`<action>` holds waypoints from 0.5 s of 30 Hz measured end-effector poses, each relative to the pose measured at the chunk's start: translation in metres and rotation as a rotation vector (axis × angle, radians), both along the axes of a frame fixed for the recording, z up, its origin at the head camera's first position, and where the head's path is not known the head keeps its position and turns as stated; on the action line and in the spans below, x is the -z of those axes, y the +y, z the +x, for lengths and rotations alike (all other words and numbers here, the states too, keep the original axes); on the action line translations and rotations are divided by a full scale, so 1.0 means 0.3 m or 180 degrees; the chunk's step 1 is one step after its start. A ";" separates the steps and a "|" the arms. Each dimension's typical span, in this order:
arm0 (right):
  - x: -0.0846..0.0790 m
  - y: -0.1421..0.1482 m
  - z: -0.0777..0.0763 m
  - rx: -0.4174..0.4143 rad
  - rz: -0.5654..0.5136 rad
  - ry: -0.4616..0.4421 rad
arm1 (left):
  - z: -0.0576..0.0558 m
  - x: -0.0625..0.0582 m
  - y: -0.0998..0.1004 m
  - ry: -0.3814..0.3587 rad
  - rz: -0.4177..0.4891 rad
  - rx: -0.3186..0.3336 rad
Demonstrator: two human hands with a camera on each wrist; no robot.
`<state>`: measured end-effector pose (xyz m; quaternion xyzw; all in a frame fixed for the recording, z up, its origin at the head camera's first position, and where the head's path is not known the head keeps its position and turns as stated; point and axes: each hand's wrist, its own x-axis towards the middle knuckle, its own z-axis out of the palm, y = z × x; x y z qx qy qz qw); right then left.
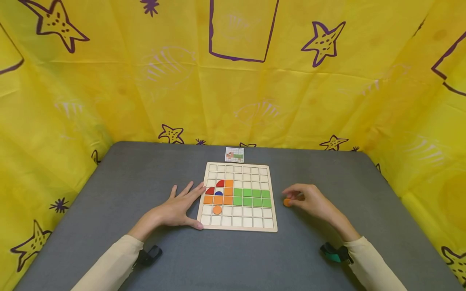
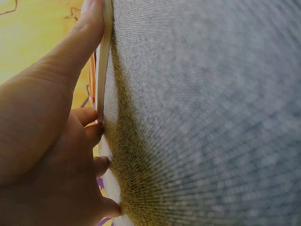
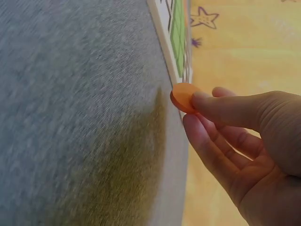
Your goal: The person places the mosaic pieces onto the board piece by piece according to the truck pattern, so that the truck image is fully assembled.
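Note:
A wooden grid board (image 1: 238, 227) lies on the grey table, with orange, red, green and blue pieces in its cells. My left hand (image 1: 178, 208) is spread at the board's left side, thumb and fingertips touching its edge. Its thumb also shows on the rim in the left wrist view. To the right of the board, my right hand (image 1: 309, 199) pinches an orange disc (image 3: 183, 97) between thumb and fingers. Another orange disc (image 1: 217, 209) sits in a cell at the board's lower left. Green squares (image 1: 252, 197) fill two rows toward the right edge.
A small printed card (image 1: 234, 154) with a coloured grid picture lies just behind the board. The grey table (image 1: 233, 262) runs back to a yellow curtain (image 1: 218, 101) with star and fish drawings. Dark bands (image 1: 149, 255) sit at both wrists.

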<state>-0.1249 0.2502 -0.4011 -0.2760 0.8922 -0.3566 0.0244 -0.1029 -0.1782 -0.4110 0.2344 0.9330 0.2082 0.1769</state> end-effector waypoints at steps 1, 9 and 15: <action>0.000 -0.005 0.000 -0.0006 0.0000 0.0011 | 0.001 -0.001 0.000 0.0002 -0.0004 0.0003; -0.014 -0.071 -0.003 -0.0117 -0.0091 -0.0072 | 0.003 -0.005 -0.003 0.0016 -0.0003 -0.0014; -0.008 -0.119 -0.004 -0.0284 -0.0058 -0.0071 | 0.002 0.002 -0.001 0.0036 0.0016 0.0017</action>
